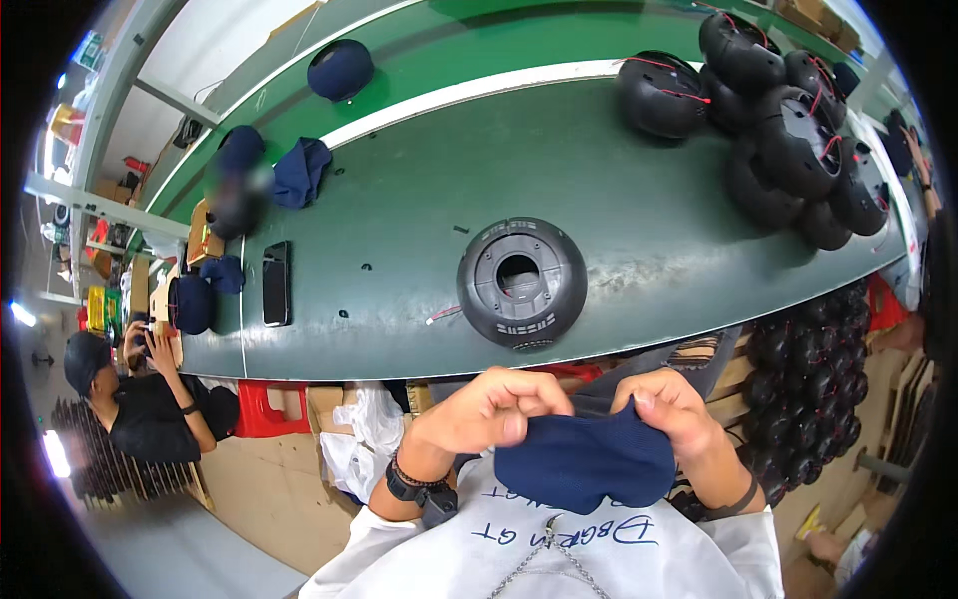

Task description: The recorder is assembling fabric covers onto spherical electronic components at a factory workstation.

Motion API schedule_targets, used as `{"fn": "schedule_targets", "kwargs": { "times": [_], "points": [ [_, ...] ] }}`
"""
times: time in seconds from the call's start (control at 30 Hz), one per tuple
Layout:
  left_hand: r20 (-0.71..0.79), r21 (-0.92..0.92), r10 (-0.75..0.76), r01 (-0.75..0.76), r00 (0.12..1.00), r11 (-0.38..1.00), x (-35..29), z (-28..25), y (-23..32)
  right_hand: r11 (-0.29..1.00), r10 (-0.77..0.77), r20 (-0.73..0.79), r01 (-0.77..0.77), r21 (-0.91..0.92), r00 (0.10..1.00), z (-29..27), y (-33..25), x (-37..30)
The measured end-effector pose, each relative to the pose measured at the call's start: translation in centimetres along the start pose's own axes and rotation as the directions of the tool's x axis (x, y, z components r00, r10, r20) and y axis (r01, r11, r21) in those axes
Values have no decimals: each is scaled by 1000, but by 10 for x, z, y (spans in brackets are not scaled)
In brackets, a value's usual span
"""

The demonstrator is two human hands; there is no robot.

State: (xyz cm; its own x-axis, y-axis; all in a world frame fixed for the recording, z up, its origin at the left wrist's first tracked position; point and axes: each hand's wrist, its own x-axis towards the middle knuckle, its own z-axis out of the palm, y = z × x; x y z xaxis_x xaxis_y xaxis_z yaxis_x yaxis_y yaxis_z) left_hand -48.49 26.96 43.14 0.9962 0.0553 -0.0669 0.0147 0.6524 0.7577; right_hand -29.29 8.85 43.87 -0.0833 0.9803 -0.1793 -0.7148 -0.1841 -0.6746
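Observation:
A navy fabric cover is stretched between my two hands, just in front of my chest and below the table edge. My left hand pinches its upper left edge with thumb and fingers. At its upper right corner, my right hand grips the cloth with the thumb on top. Beyond my hands, near the table's front edge, sits a round black plastic shell with a central opening and a ring of slots. A thin wire with a small connector sticks out from its left side.
More black shells with red wires are piled at the right of the green table. A phone, a loose navy cloth and a navy-covered ball lie leftward. A co-worker sits at the far left. Shells fill a rack below right.

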Motion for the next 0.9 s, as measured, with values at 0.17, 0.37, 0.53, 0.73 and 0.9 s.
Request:
{"fn": "schedule_targets", "kwargs": {
  "times": [0.17, 0.37, 0.53, 0.73, 0.9],
  "points": [
    [16, 739, -20, 1, 1000, 673, 1, 20, 20, 927, 43, -61, -63, -369, 997, 13, -12, -5],
    [220, 742, 174, -280, 960, 609, -20, 10, 41, 426, -60, 184, 192, -884, 981, 5, -32, -8],
    [45, 997, 10, -45, 999, 54, -37, 20, 42, 12, -67, 349, 351, -936, 935, 15, -40, -13],
    [86, 995, 56, -89, 995, 54, -41, 4, 47, -23, -147, 257, 256, -966, 955, 21, -29, 1],
    [154, 974, -21, -148, 988, 173, -47, -3, 45, 26, -153, 302, 309, -951, 941, 19, -30, -1]
  ]
}}
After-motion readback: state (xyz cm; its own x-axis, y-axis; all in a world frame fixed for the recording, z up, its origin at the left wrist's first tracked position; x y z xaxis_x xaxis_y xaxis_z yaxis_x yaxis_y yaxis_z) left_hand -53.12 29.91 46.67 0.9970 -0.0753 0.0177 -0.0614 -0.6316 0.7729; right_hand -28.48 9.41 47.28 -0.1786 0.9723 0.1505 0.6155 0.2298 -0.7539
